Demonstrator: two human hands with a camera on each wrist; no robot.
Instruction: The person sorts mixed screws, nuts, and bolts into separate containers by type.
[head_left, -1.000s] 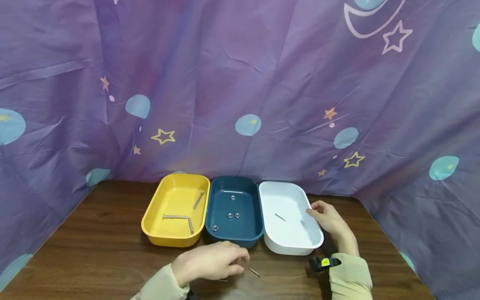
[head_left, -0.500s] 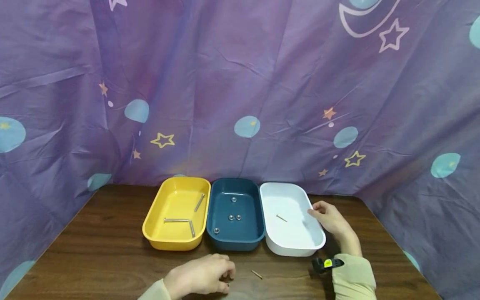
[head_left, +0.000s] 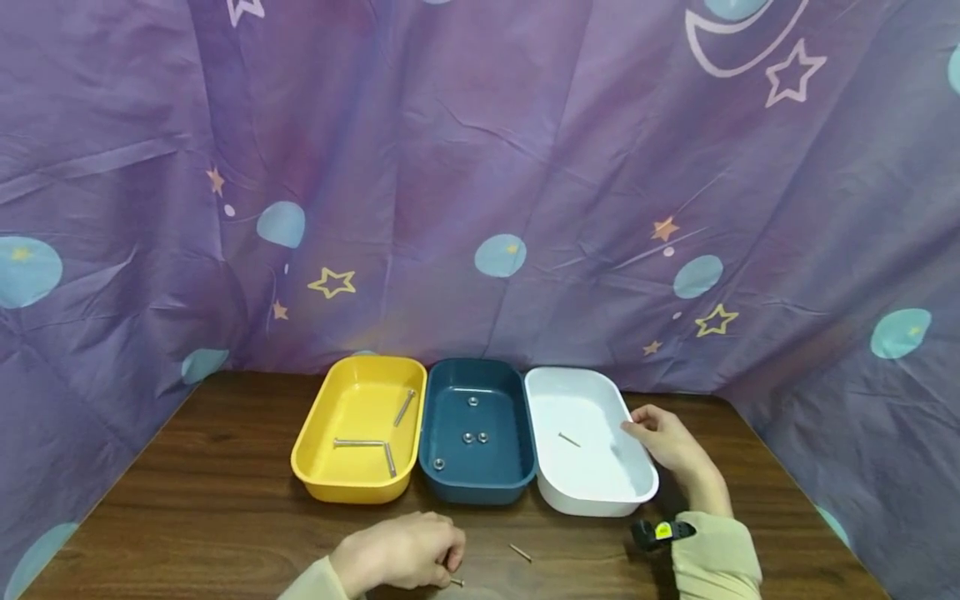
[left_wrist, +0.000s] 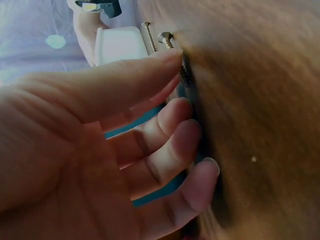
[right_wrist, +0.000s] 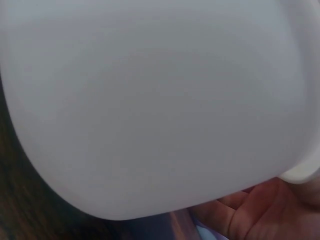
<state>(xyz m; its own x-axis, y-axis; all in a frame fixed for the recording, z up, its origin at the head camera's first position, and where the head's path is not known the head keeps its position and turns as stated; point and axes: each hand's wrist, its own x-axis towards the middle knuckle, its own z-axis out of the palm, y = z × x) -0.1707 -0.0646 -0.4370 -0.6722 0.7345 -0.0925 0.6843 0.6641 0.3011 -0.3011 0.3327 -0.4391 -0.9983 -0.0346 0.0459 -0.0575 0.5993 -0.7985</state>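
My left hand [head_left: 408, 552] is low over the table in front of the trays, pinching a small screw [left_wrist: 165, 38] between thumb and forefinger. The screw's head sticks out past the thumb tip, close over the wood, while the other fingers curl loosely. A second screw [head_left: 521, 552] lies on the table to the right of this hand. My right hand [head_left: 672, 450] grips the right rim of the white tray [head_left: 596, 483], thumb at the rim and fingers outside the wall. One screw [head_left: 569, 439] lies in that tray. In the right wrist view the tray wall hides part of the right hand.
Left of the white tray stand a dark blue tray [head_left: 480, 493] holding several nuts [head_left: 468, 437] and a yellow tray [head_left: 352, 492] with long bolts [head_left: 360, 442]. A purple patterned cloth [head_left: 450, 167] hangs behind the wooden table [head_left: 187, 500].
My left hand has moved down and slightly left in the head view, and the screw beneath it now shows at its fingertips. The right hand stays at the white tray's rim.
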